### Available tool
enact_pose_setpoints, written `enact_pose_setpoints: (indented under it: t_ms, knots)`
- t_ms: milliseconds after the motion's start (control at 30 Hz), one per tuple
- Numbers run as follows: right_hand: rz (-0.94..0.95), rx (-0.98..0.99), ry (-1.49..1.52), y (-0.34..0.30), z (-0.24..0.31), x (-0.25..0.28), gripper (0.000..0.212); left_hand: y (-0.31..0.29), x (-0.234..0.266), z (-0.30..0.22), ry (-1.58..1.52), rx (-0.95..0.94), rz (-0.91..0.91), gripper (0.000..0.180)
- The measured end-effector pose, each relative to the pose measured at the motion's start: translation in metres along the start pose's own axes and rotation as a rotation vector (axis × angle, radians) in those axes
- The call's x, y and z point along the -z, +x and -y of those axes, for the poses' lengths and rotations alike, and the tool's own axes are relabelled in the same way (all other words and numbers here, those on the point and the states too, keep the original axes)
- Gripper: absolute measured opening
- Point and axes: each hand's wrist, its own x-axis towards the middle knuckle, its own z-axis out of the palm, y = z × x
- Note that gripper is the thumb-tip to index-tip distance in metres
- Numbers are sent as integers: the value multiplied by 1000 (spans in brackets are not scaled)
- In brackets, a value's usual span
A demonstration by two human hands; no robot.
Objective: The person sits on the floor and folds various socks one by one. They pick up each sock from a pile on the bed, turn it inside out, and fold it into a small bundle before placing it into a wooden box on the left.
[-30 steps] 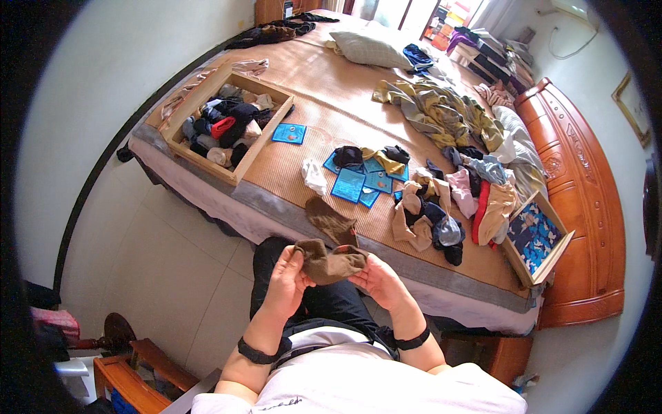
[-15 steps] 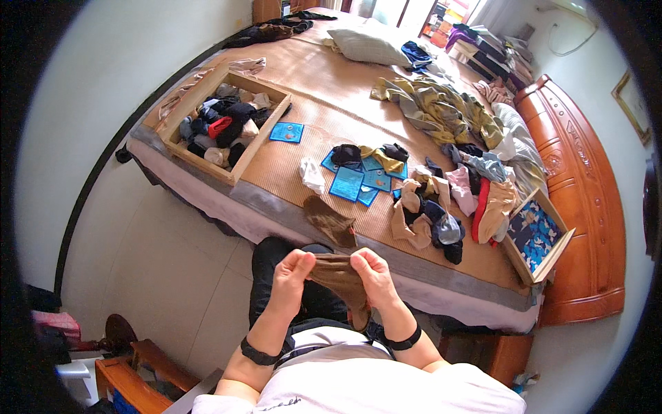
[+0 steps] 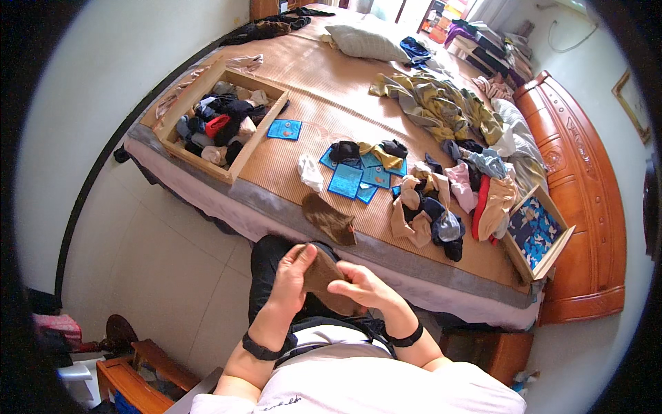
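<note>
Two-handed, finger-pinching one brown sock (image 3: 318,272) in left hand (image 3: 291,277) and right hand (image 3: 369,285), near one similar sock (image 3: 327,219), bed edge (image 3: 407,264) and open floor (image 3: 176,241).

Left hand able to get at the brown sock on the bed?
Probably yes: that brown sock lies uncovered on the bed ahead, though the left hand would likely need to release the held sock.
</note>
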Motion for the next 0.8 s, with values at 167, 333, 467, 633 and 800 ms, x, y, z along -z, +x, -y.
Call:
enact_pose_setpoints:
  t_ms: [167, 333, 467, 633, 800]
  knots:
    - [-235, 183, 458, 8, -29, -3, 28, 9, 5, -4, -71, 91, 23, 37]
    - [-424, 421, 487, 39, -53, -8, 26, 3, -3, 31, 136, 311, 182, 47]
    - [-640, 364, 58, 44, -64, -11, 26, 9, -5, 35, 288, 72, 50, 26]
    - [-606, 289, 558, 35, -38, 1, 21, 1, -5, 34, 324, -109, 68, 21]
    - [-368, 263, 966, 34, -38, 2, 26, 8, -14, 27, 246, -254, 20, 19]
